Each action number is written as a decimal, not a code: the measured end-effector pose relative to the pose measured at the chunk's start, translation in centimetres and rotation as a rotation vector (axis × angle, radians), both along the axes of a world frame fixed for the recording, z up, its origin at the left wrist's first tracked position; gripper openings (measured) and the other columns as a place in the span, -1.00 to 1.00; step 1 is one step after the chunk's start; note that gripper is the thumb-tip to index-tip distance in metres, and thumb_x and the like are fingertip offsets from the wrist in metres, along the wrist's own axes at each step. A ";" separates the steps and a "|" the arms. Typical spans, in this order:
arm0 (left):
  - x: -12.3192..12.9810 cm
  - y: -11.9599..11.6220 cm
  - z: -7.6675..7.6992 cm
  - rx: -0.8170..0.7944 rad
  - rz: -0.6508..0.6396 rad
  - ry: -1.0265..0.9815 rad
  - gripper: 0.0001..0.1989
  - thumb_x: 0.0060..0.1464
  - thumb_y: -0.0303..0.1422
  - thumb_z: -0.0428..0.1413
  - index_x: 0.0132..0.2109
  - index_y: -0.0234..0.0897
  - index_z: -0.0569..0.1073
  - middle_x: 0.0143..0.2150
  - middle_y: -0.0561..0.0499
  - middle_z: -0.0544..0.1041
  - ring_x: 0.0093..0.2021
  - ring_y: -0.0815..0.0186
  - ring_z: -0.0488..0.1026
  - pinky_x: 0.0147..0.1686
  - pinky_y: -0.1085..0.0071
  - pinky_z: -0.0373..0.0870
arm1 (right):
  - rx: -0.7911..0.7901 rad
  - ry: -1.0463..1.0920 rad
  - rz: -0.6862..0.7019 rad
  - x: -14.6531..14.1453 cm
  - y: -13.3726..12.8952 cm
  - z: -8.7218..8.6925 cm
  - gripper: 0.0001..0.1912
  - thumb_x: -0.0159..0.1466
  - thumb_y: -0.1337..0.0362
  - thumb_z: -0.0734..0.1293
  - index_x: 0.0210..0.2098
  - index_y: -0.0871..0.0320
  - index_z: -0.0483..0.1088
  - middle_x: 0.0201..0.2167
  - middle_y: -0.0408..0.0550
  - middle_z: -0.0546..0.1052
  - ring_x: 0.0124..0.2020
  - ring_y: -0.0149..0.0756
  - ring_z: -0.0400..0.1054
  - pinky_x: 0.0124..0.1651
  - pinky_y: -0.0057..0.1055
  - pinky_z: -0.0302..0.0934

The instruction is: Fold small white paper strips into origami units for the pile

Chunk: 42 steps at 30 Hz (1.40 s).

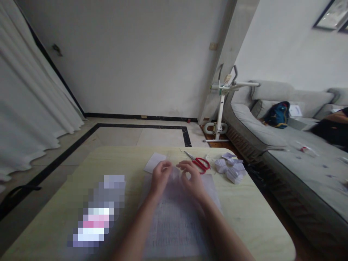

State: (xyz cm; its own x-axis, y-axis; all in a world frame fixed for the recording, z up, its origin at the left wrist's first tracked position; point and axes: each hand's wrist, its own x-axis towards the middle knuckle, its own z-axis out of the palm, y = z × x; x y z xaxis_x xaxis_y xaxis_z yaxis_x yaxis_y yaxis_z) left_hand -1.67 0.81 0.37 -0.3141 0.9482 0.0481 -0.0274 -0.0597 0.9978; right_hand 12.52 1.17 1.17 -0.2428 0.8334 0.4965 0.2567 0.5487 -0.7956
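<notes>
A large printed sheet of paper (174,221) lies on the table in front of me, its far middle part rising between my hands. My left hand (161,175) has its fingers curled and closed at the sheet's far edge. Facing it, my right hand (193,179) is bent over the same edge, fingers and thumb curled in on the paper. Blur hides the exact fingertip contact. Just beyond my left hand lies a small folded white paper (153,162). Red-handled scissors (201,165) rest beyond my right hand, blades pointing away to the left.
Several crumpled or folded paper pieces (233,168) sit at the table's right far side. A pixelated rectangular object (99,214) lies at left on the pale wooden table (250,217). Past the table stand a white exercise machine (220,112) and a grey sofa (307,174); part of a person shows at right.
</notes>
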 end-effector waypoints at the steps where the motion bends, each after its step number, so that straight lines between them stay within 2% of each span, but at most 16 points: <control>1: 0.0 0.0 0.0 -0.016 -0.005 -0.026 -0.80 -0.14 -0.33 0.15 -0.30 -0.32 0.46 -0.35 0.01 0.52 -0.35 0.30 0.45 -0.35 0.44 0.34 | -0.010 -0.014 0.023 0.1 0.0 0.0 -0.56 0.05 0.54 0.18 -0.13 0.08 0.41 -0.12 -0.02 0.37 -0.12 -0.27 0.29 -0.15 -0.35 0.25; 5: 0.0 0.0 0.3 -0.010 -0.083 -0.046 -0.77 -0.08 -0.26 0.12 -0.32 -0.34 0.50 -0.34 -0.04 0.55 -0.32 0.26 0.47 -0.33 0.41 0.35 | -0.066 -0.030 0.061 0.1 0.1 -0.1 -0.66 0.06 0.49 0.25 -0.19 0.09 0.44 -0.11 -0.01 0.38 -0.11 -0.26 0.29 -0.16 -0.37 0.25; 9: 0.1 -0.3 0.7 0.004 -0.200 0.058 -0.65 0.06 -0.16 0.00 -0.43 -0.34 0.51 -0.47 -0.03 0.53 -0.41 0.27 0.46 -0.37 0.40 0.35 | -0.181 0.061 -0.064 0.0 0.7 -0.6 -0.88 0.14 0.33 0.28 -0.33 0.18 0.43 -0.33 -0.04 0.44 -0.32 -0.30 0.33 -0.29 -0.41 0.24; 13: 0.6 -0.6 0.6 0.010 -0.319 0.115 -0.66 0.02 -0.13 0.07 -0.30 -0.36 0.50 -0.45 0.00 0.51 -0.44 0.31 0.43 -0.45 0.45 0.32 | -0.368 0.151 -0.114 0.2 1.2 -1.1 -0.83 0.13 0.21 0.31 -0.46 0.21 0.40 -0.55 -0.12 0.40 -0.48 -0.35 0.27 -0.42 -0.45 0.16; 17: 0.8 -0.5 0.1 0.009 -0.301 0.128 -0.67 0.00 -0.15 0.10 -0.26 -0.37 0.50 -0.42 -0.01 0.51 -0.42 0.32 0.43 -0.44 0.47 0.32 | -0.457 0.222 -0.082 0.4 1.4 -1.4 -0.80 0.12 0.16 0.31 -0.45 0.20 0.42 -0.55 -0.15 0.40 -0.50 -0.37 0.26 -0.43 -0.48 0.12; 24: 0.6 -0.5 0.1 -0.024 -0.258 0.175 -0.70 -0.01 -0.16 0.10 -0.37 -0.36 0.47 -0.49 0.02 0.48 -0.47 0.32 0.41 -0.49 0.49 0.28 | -0.461 0.206 -0.111 0.2 1.2 -0.8 -0.73 0.14 0.11 0.29 -0.46 0.21 0.42 -0.57 -0.14 0.41 -0.51 -0.36 0.28 -0.44 -0.46 0.14; 28: 0.6 -0.5 0.1 0.003 -0.246 0.165 -0.70 0.03 -0.17 0.07 -0.33 -0.36 0.47 -0.45 -0.01 0.50 -0.43 0.30 0.42 -0.45 0.47 0.32 | -0.445 0.207 -0.111 0.2 1.1 -0.5 -0.75 0.14 0.13 0.30 -0.47 0.23 0.42 -0.56 -0.12 0.42 -0.49 -0.35 0.29 -0.42 -0.46 0.16; 32: 0.6 -0.6 -0.2 0.013 -0.312 0.213 -0.68 0.07 -0.16 0.04 -0.31 -0.37 0.49 -0.41 -0.03 0.51 -0.40 0.29 0.43 -0.43 0.45 0.33 | -0.401 0.227 -0.074 0.1 1.1 -0.6 -0.79 0.14 0.18 0.30 -0.39 0.22 0.44 -0.47 -0.09 0.47 -0.40 -0.32 0.34 -0.33 -0.44 0.19; 36: 0.7 -0.8 -0.2 0.027 -0.331 0.275 -0.66 0.07 -0.14 0.04 -0.37 -0.36 0.48 -0.45 -0.01 0.49 -0.41 0.30 0.41 -0.44 0.47 0.30 | -0.385 0.216 -0.098 0.1 1.1 -1.0 -0.80 0.15 0.18 0.30 -0.46 0.21 0.41 -0.51 -0.10 0.45 -0.44 -0.33 0.31 -0.36 -0.44 0.18; 38: 0.8 -0.9 0.0 0.011 -0.361 0.226 -0.67 0.05 -0.13 0.06 -0.36 -0.36 0.48 -0.45 -0.01 0.50 -0.41 0.30 0.42 -0.44 0.47 0.30 | -0.378 0.239 -0.089 0.2 1.2 -1.2 -0.80 0.15 0.17 0.30 -0.46 0.21 0.40 -0.52 -0.11 0.43 -0.46 -0.34 0.30 -0.38 -0.44 0.17; 42: 0.9 -0.9 0.2 -0.041 -0.496 0.047 -0.64 -0.01 -0.15 0.14 -0.18 -0.36 0.48 -0.33 -0.05 0.55 -0.34 0.26 0.46 -0.37 0.45 0.34 | -0.375 0.281 -0.108 0.4 1.3 -1.3 -0.80 0.14 0.16 0.30 -0.48 0.19 0.36 -0.54 -0.13 0.40 -0.49 -0.35 0.28 -0.39 -0.43 0.18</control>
State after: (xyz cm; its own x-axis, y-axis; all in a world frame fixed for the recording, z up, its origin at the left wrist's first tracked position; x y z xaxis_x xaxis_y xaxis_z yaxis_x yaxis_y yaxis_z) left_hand -0.75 -0.13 0.58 0.1768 0.9842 0.0105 0.0025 -0.0112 0.9999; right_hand 12.89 2.52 -0.10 -0.0445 0.9807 0.1903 0.0435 0.1922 -0.9804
